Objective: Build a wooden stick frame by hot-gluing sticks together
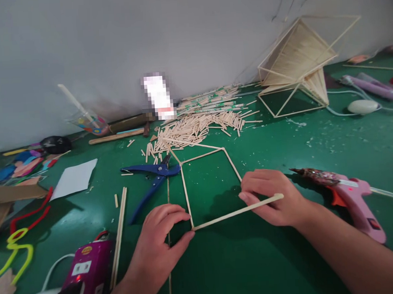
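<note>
A frame of thin wooden sticks stands on the green table in front of me. Its near bar slants up to the right, and a blob of what looks like glue sits on that bar's right end. The thumb and index finger of my left hand close on the frame's near left corner. Bent around the right side of the frame is my right hand, its thumb and fingers gripping near the right corner; the stick there is partly hidden. Blue cutters lie open beside the frame's left edge.
A pink glue gun lies right of my right arm. Behind the frame is a pile of short sticks. A larger stick model stands back right. A purple power strip, long sticks and white paper are left.
</note>
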`<state>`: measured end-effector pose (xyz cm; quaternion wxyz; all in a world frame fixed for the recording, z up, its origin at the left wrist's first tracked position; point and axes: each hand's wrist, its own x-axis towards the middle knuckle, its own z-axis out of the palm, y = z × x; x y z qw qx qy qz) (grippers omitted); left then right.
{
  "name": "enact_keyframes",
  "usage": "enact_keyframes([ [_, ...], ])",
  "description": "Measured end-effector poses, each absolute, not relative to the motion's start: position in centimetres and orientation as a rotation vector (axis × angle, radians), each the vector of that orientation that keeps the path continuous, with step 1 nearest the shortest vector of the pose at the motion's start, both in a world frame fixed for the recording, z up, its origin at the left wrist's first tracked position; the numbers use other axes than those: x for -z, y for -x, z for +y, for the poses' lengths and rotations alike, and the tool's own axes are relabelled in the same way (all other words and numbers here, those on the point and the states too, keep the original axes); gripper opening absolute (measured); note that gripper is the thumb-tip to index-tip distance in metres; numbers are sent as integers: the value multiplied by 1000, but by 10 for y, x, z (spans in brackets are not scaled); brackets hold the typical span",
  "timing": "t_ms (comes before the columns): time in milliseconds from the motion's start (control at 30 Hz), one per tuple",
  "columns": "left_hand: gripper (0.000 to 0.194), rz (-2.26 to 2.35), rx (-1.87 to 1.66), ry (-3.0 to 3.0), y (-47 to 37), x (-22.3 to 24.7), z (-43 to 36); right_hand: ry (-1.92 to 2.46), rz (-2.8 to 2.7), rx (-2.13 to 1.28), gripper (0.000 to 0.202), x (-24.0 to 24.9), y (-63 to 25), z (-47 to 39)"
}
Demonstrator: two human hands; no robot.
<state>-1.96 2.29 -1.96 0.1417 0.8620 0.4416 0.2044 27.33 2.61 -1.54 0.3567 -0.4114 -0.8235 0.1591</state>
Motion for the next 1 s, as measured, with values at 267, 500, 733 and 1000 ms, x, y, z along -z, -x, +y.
enact_keyframes([
  [267,25,1238,-511,-2506,19,14,23,1076,-2163,-367,32,16,-273,26],
  [500,27,1220,-488,-2512,20,10,21,1068,-2150,-363,32,17,-273,26],
  [733,11,1211,-604,-2434,17,7,22,1078,-2174,-369,32,15,-273,27],
  [1000,14,1176,-604,-2357,16,10,20,1069,-2171,-367,32,16,-272,27],
])
